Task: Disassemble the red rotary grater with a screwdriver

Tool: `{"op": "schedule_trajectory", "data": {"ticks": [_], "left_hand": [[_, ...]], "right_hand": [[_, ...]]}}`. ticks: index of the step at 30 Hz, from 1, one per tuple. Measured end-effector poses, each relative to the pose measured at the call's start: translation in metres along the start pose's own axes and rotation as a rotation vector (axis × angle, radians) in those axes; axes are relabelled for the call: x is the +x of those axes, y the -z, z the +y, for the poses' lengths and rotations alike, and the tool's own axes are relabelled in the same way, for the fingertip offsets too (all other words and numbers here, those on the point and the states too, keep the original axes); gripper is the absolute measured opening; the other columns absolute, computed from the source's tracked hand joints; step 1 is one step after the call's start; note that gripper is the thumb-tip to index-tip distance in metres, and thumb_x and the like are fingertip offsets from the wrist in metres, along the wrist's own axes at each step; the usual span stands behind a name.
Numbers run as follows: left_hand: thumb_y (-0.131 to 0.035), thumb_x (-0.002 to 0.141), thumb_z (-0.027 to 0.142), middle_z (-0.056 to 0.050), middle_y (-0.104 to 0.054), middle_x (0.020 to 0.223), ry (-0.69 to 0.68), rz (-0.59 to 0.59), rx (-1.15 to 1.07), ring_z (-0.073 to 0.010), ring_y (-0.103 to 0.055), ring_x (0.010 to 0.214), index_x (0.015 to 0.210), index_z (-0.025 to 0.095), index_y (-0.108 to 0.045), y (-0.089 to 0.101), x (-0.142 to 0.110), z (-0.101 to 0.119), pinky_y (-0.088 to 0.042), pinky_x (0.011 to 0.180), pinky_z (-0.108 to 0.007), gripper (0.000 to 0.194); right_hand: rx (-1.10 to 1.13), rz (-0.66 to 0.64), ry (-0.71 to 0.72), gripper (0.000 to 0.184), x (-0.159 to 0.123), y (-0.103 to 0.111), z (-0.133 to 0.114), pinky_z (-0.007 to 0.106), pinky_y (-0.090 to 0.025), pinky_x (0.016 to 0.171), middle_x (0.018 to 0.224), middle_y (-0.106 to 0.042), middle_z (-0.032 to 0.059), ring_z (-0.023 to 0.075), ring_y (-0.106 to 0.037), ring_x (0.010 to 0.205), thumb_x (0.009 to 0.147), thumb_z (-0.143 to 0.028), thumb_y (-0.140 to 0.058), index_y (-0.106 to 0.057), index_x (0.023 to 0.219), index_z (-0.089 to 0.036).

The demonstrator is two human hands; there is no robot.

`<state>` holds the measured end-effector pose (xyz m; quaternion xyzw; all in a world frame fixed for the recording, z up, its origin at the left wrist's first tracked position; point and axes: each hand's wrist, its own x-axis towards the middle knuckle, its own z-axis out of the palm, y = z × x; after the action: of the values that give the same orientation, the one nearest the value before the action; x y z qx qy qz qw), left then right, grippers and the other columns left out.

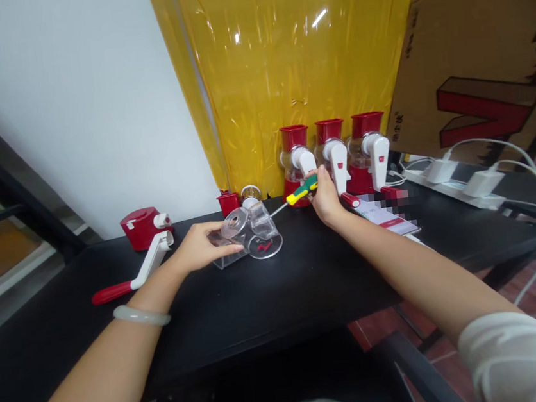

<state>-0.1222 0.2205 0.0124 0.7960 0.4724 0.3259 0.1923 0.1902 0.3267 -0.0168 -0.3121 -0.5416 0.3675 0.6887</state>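
My left hand point(200, 246) is closed around one end of a clear plastic grater housing point(265, 240), which lies tilted on its side on the table. A screwdriver with a green and yellow handle point(302, 190) is gripped in my right hand point(324, 198). Its thin shaft points left and down to the housing's upper right part; whether the tip touches cannot be made out. Behind the housing are a red hopper piece point(228, 203) and a metal grater drum point(250, 194). Left of my left hand stands a red base point(141, 228) with a white crank handle point(152, 262), red at its grip.
Three assembled red and white rotary graters point(332, 155) stand at the back right. A phone point(388, 214) lies before them on the black table point(279, 303). Farther right are a power strip point(455, 189) with white cables and a large cardboard box point(478, 54).
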Motion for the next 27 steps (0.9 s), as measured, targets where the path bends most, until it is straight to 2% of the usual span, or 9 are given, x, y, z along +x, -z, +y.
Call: {"op": "schedule_trajectory", "data": {"ticks": [4, 10, 13, 16, 19, 22, 27], "left_hand": [[-0.087, 0.067, 0.045, -0.01, -0.079, 0.102, 0.027, -0.016, -0.015, -0.0294, -0.075, 0.088, 0.115, 0.017, -0.076, -0.001, 0.001, -0.001, -0.061, 0.082, -0.046, 0.056], [-0.086, 0.068, 0.044, -0.01, -0.079, 0.101, 0.033, -0.041, -0.047, -0.0292, -0.075, 0.088, 0.113, 0.017, -0.076, 0.004, 0.001, -0.007, -0.061, 0.082, -0.048, 0.053], [-0.083, 0.07, 0.043, -0.009, -0.08, 0.098, 0.028, -0.066, -0.026, -0.0271, -0.075, 0.084, 0.109, 0.019, -0.077, 0.01, 0.001, -0.01, -0.061, 0.079, -0.045, 0.046], [-0.081, 0.073, 0.042, -0.009, -0.079, 0.099, 0.011, -0.107, 0.019, -0.0258, -0.075, 0.084, 0.107, 0.02, -0.077, 0.017, 0.001, -0.011, -0.06, 0.077, -0.04, 0.041], [-0.079, 0.075, 0.042, -0.008, -0.079, 0.101, 0.004, -0.124, 0.038, -0.0263, -0.075, 0.086, 0.11, 0.022, -0.077, 0.02, 0.001, -0.011, -0.06, 0.078, -0.039, 0.04], [-0.078, 0.076, 0.042, -0.009, -0.078, 0.104, 0.0, -0.119, 0.032, -0.0269, -0.075, 0.089, 0.113, 0.023, -0.076, 0.02, 0.0, -0.013, -0.06, 0.081, -0.04, 0.042], [-0.08, 0.075, 0.043, -0.01, -0.078, 0.109, 0.012, -0.106, 0.02, -0.0285, -0.074, 0.095, 0.116, 0.02, -0.074, 0.018, 0.001, -0.015, -0.06, 0.085, -0.042, 0.047]], "right_hand": [[0.03, 0.058, -0.021, 0.045, -0.005, -0.004, 0.004, 0.022, -0.036, 0.046, 0.07, -0.046, -0.0052, 0.0096, -0.044, 0.051, 0.088, -0.071, -0.047, -0.048, 0.088, -0.026], [0.031, 0.136, -0.176, 0.033, -0.004, -0.01, 0.006, 0.02, -0.042, 0.048, 0.071, -0.049, -0.0065, 0.0084, -0.051, 0.053, 0.089, -0.057, -0.052, -0.044, 0.088, -0.025], [0.017, 0.092, -0.255, 0.028, -0.003, -0.009, 0.007, 0.022, -0.046, 0.048, 0.064, -0.048, -0.0071, 0.0106, -0.053, 0.05, 0.092, -0.05, -0.051, -0.041, 0.086, -0.026], [-0.081, -0.005, -0.314, 0.031, -0.002, -0.004, 0.008, 0.025, -0.047, 0.046, 0.057, -0.046, -0.0074, 0.012, -0.051, 0.046, 0.093, -0.053, -0.053, -0.042, 0.082, -0.025], [-0.263, -0.066, -0.242, 0.039, -0.001, 0.004, 0.01, 0.024, -0.041, 0.041, 0.053, -0.044, -0.0067, 0.0116, -0.045, 0.042, 0.09, -0.059, -0.056, -0.046, 0.076, -0.025], [-0.365, -0.075, -0.212, 0.038, 0.0, 0.008, 0.012, 0.024, -0.036, 0.039, 0.049, -0.042, -0.0061, 0.0117, -0.042, 0.04, 0.093, -0.054, -0.054, -0.046, 0.07, -0.024], [-0.145, -0.063, -0.359, 0.016, -0.001, 0.005, 0.013, 0.025, -0.048, 0.049, 0.047, -0.042, -0.0076, 0.0106, -0.042, 0.041, 0.088, -0.03, -0.054, -0.052, 0.074, -0.022]]}}
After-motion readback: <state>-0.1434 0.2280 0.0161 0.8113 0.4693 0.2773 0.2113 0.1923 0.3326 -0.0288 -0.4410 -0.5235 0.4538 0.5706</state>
